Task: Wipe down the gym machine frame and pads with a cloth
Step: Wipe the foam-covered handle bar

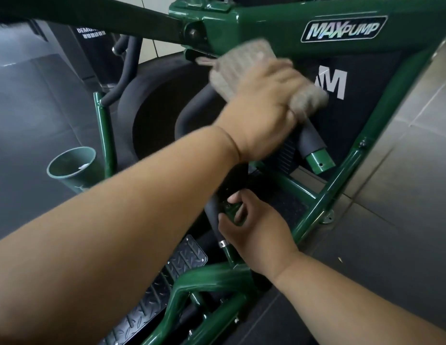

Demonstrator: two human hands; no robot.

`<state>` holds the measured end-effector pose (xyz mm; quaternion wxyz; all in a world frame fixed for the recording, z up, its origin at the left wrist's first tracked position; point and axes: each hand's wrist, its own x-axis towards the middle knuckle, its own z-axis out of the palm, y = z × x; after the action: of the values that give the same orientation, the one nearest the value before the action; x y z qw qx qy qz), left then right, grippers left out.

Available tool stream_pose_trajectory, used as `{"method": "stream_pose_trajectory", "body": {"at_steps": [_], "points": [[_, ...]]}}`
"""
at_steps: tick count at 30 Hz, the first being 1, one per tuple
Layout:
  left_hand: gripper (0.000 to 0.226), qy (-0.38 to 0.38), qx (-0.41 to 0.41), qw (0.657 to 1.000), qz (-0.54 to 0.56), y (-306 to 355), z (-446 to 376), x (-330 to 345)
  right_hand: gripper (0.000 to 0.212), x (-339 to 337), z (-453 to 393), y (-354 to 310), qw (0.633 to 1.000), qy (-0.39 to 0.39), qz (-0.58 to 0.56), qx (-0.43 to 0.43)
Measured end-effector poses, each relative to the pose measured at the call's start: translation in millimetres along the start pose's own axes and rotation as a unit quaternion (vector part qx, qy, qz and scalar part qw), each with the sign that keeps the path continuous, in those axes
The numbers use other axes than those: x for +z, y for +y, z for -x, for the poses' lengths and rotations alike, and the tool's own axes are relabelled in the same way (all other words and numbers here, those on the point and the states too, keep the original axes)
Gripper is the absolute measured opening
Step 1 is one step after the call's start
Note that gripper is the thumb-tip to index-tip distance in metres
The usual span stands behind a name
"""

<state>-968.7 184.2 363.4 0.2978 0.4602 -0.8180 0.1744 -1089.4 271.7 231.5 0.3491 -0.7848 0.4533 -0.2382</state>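
Note:
The dark green gym machine frame carries a MAXPUMP badge. A grey-beige cloth is wrapped over the top of a black foam-covered handle, and my left hand grips the cloth around that handle. The cloth looks blurred. Lower down, my right hand curls round the green end of a second foam handle. Behind the hands is a black panel with a white letter M.
A green cup holder stands on a thin green post at the left. A black diamond-tread footplate lies below the hands beside curved green tubes. Grey floor tiles run along the right. A dark round pad sits behind the handles.

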Motion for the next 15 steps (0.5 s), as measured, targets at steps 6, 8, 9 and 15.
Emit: {"method": "stream_pose_trajectory", "body": {"at_steps": [6,8,9,15], "points": [[0.033,-0.062,0.112,0.992,-0.007,54,33,12,0.049,1,-2,-4,0.998,-0.04,0.029,0.048],[0.032,-0.082,0.131,0.988,-0.02,43,21,1,0.031,2,-3,-1,0.999,-0.015,0.008,0.039],[0.029,-0.082,0.123,0.989,-0.027,34,10,-4,0.025,2,-3,0,0.999,-0.009,-0.001,0.034],[0.022,-0.095,0.026,0.992,-0.074,30,-10,-14,0.03,-3,1,0,0.999,-0.028,-0.012,0.019]]}}
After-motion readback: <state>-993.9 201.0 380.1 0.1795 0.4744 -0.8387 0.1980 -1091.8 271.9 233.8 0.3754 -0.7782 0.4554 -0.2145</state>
